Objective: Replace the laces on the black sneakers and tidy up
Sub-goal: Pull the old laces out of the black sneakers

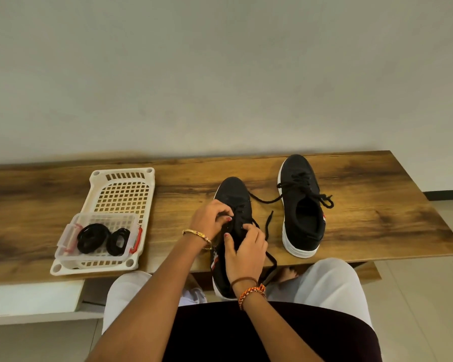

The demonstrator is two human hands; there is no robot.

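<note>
- near sneaker [233, 202] sits at the front edge of the wooden table [377, 205], heel hanging off toward the lap, probably so the eyelets are in easy reach
- left hand [209, 220] pinches the lace [268, 223] at the eyelets, right hand [246, 252] curls round the shoe's side to steady it
- long axis runs front to back, toe at the wall
- second sneaker [302, 207] lies just right of it, roughly parallel
- lace coils [102, 239] wait in a clear box in the white basket [123, 178]
</note>
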